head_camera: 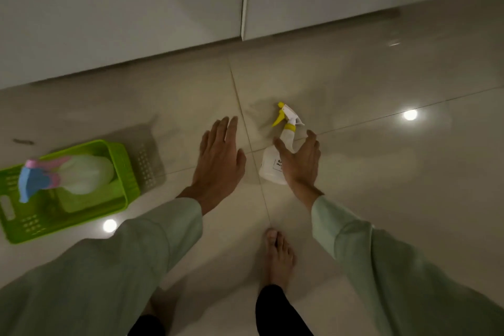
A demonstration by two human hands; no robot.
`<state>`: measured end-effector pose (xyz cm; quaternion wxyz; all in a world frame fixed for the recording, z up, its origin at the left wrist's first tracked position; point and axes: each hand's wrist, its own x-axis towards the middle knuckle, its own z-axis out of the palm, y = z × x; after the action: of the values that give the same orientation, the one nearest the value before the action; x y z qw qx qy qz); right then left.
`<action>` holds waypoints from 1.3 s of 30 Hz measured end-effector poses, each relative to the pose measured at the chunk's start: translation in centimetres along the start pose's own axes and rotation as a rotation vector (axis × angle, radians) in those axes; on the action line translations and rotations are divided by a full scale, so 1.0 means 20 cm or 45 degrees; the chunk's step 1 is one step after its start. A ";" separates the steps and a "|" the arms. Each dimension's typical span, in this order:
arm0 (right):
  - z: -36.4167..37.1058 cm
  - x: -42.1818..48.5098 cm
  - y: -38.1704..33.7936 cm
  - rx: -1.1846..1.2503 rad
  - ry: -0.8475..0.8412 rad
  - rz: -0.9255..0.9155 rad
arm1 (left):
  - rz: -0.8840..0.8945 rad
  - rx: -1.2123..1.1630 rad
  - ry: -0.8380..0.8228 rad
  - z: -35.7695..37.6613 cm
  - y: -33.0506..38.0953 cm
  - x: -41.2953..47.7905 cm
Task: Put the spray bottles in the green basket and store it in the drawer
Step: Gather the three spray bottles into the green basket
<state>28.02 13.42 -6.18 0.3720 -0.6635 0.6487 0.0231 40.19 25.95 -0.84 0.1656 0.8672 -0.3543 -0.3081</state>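
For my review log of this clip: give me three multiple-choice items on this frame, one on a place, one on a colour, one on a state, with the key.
1. Where is the bottle with the pink and blue sprayer?
A. In the green basket
B. On the bare floor
C. In the left hand

2. What colour is the trigger of the bottle on the floor?
A. Red
B. Yellow
C. Black

3. What is the right hand doing?
A. Closed on a bottle
B. Open near the bottle
C. Out of view

Key: 1 A, the pink and blue sprayer bottle lies inside the green basket. 2 B, the floor bottle has a yellow trigger. 3 B, the right hand is spread open over it.
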 end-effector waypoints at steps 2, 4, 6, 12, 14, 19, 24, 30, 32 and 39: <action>0.05 0.11 0.03 0.033 -0.044 0.123 | 0.006 0.026 -0.029 0.07 -0.01 0.05; 0.08 0.19 0.04 0.074 -0.104 0.206 | 0.003 0.043 -0.047 0.12 -0.02 0.09; 0.07 0.23 0.04 0.183 -0.138 0.277 | 0.008 0.038 -0.064 0.13 0.00 0.09; 0.02 0.09 -0.18 0.592 -0.447 0.406 | -0.037 0.043 0.019 -0.12 -0.05 -0.05; 0.01 0.06 -0.18 0.623 -0.472 0.387 | -0.047 0.033 0.011 -0.11 -0.08 -0.09; -0.06 -0.11 -0.20 0.707 -0.463 0.300 | -0.085 0.005 0.039 -0.19 -0.11 -0.22; -0.12 -0.52 -0.52 0.781 -0.498 0.075 | -0.115 -0.067 0.215 -0.54 -0.20 -0.51; -0.09 -1.06 -0.88 0.826 -0.676 -0.200 | -0.204 -0.151 0.368 -0.89 -0.45 -0.89; -0.03 -1.25 -1.01 0.780 -0.712 -0.334 | -0.240 -0.173 0.421 -1.00 -0.58 -1.00; 0.44 -1.79 -1.27 0.660 -0.574 -0.512 | -0.410 -0.179 0.444 -1.27 -1.12 -1.23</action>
<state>48.61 45.10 17.61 0.6574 -0.6397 0.3921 -0.0696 54.53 60.77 17.37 0.2330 0.9389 -0.1551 -0.2002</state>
